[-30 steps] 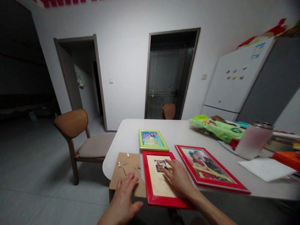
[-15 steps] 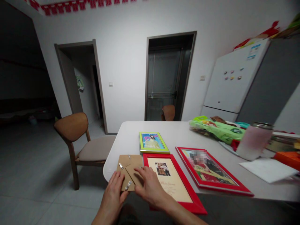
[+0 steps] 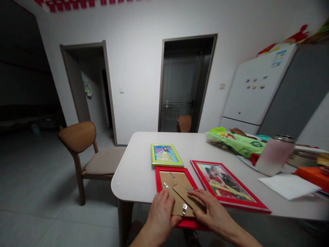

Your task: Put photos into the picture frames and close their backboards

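A brown picture frame backing board (image 3: 177, 192) with small metal hangers and a slanted stand flap lies over the middle of a red picture frame (image 3: 159, 183), covering its picture. My left hand (image 3: 160, 214) grips the board's left and lower edge, thumb near the bottom corner. My right hand (image 3: 209, 211) holds the board's right side, its fingers bent over the edge. Just behind lies a small lime-green framed picture (image 3: 167, 154). To the right, a second red framed picture (image 3: 228, 187) rests face up, apart from my hands.
On the white table (image 3: 138, 171), a pink bottle (image 3: 276, 156), green plastic package (image 3: 236, 142), white paper (image 3: 289, 187) and orange box (image 3: 312, 180) stand to the right. A wooden chair (image 3: 79, 137) is at the left. A fridge (image 3: 254, 89) stands behind.
Both hands have carried the backing board rightward, from the table beside the red frame to over that frame. The frame's printed insert is now covered.
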Action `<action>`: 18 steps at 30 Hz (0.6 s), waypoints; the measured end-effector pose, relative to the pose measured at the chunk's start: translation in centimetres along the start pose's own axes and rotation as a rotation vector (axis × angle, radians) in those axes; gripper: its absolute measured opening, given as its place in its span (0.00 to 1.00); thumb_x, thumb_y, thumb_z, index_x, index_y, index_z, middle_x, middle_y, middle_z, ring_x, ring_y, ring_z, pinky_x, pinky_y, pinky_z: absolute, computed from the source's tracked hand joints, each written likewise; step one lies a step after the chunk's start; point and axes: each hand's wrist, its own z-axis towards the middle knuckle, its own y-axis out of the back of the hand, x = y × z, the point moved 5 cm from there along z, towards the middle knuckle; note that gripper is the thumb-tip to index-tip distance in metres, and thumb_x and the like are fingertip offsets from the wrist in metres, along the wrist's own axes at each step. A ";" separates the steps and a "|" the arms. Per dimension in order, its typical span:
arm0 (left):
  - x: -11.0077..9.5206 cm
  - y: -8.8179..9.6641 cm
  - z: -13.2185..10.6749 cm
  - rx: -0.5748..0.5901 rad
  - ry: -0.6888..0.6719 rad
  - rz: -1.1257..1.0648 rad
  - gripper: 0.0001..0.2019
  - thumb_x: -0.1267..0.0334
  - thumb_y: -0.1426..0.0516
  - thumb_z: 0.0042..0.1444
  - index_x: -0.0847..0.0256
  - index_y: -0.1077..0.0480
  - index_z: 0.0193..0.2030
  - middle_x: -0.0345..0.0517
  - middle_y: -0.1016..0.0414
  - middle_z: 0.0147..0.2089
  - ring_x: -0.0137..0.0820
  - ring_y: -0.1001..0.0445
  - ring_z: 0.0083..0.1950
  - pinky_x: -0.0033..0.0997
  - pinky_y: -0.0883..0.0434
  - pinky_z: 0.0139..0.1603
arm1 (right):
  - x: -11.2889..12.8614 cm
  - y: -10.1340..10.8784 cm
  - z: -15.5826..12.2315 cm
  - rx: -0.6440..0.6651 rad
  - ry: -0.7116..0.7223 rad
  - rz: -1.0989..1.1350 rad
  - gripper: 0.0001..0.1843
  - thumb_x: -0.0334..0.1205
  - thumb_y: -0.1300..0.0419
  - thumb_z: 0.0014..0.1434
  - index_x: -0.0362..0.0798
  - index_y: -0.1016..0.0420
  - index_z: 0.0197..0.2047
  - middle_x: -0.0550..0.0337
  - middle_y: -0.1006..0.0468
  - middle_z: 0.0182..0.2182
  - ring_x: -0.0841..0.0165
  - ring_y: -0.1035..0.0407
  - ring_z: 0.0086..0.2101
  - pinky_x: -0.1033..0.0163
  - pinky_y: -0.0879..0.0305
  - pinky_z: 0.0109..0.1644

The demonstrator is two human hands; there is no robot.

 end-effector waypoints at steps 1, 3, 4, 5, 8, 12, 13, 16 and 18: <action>0.1 -0.1 0.1 0.012 0.003 0.014 0.22 0.61 0.41 0.43 0.63 0.36 0.47 0.55 0.41 0.56 0.42 0.44 0.57 0.45 0.48 0.57 | -0.2 -0.3 0.1 -0.006 0.007 -0.008 0.24 0.36 0.48 0.40 0.48 0.31 0.44 0.53 0.32 0.44 0.62 0.40 0.46 0.59 0.47 0.53; 0.3 -0.1 0.1 0.037 0.000 0.032 0.20 0.58 0.43 0.45 0.61 0.35 0.46 0.53 0.40 0.55 0.41 0.44 0.57 0.47 0.50 0.57 | -0.2 -0.8 0.2 -0.024 0.026 -0.044 0.22 0.36 0.48 0.40 0.47 0.30 0.42 0.53 0.31 0.43 0.62 0.39 0.45 0.58 0.46 0.51; 0.4 0.0 0.1 0.049 -0.005 0.035 0.19 0.57 0.44 0.46 0.60 0.35 0.46 0.51 0.39 0.55 0.40 0.45 0.57 0.48 0.51 0.57 | -0.2 -1.1 0.3 -0.037 0.033 -0.067 0.21 0.37 0.48 0.41 0.48 0.29 0.41 0.53 0.31 0.43 0.62 0.39 0.44 0.58 0.46 0.50; 0.4 0.1 0.0 0.059 -0.010 0.036 0.18 0.57 0.45 0.47 0.59 0.35 0.46 0.50 0.39 0.55 0.39 0.45 0.58 0.49 0.52 0.57 | -0.1 -1.2 0.3 -0.050 0.039 -0.089 0.20 0.37 0.47 0.41 0.48 0.29 0.41 0.53 0.30 0.42 0.61 0.39 0.43 0.57 0.46 0.50; 0.4 0.5 -0.3 0.059 -0.027 0.018 0.18 0.57 0.46 0.48 0.59 0.36 0.47 0.50 0.40 0.56 0.38 0.46 0.58 0.50 0.53 0.57 | -0.3 -1.2 0.5 -0.071 0.053 -0.101 0.18 0.40 0.48 0.45 0.47 0.28 0.40 0.53 0.30 0.41 0.62 0.39 0.43 0.57 0.45 0.49; 0.4 0.6 -1.0 0.064 -0.058 -0.018 0.26 0.53 0.44 0.45 0.60 0.39 0.51 0.53 0.43 0.58 0.39 0.48 0.59 0.49 0.54 0.58 | -1.5 -0.2 1.2 -0.136 -0.007 -0.106 0.19 0.42 0.53 0.51 0.45 0.29 0.42 0.51 0.31 0.42 0.63 0.39 0.43 0.59 0.45 0.49; 0.5 0.5 -1.1 0.068 -0.068 -0.020 0.29 0.52 0.43 0.43 0.61 0.40 0.52 0.54 0.44 0.58 0.40 0.49 0.59 0.49 0.54 0.58 | -1.7 0.0 1.5 -0.147 -0.015 -0.133 0.19 0.42 0.53 0.52 0.46 0.30 0.43 0.51 0.31 0.42 0.63 0.39 0.43 0.59 0.45 0.49; 0.9 0.1 -1.3 0.058 -0.095 -0.013 0.33 0.50 0.41 0.39 0.63 0.41 0.52 0.55 0.44 0.58 0.42 0.49 0.59 0.50 0.52 0.58 | -1.7 -0.1 2.4 -0.126 -0.009 -0.239 0.18 0.41 0.54 0.52 0.47 0.29 0.42 0.52 0.32 0.42 0.63 0.39 0.41 0.59 0.44 0.46; 1.1 -0.1 -1.2 0.032 -0.104 -0.005 0.33 0.50 0.40 0.39 0.64 0.40 0.51 0.55 0.42 0.57 0.42 0.47 0.59 0.48 0.50 0.57 | -1.4 -0.4 2.8 -0.103 0.005 -0.287 0.17 0.39 0.54 0.52 0.46 0.28 0.39 0.51 0.32 0.40 0.64 0.38 0.40 0.61 0.44 0.45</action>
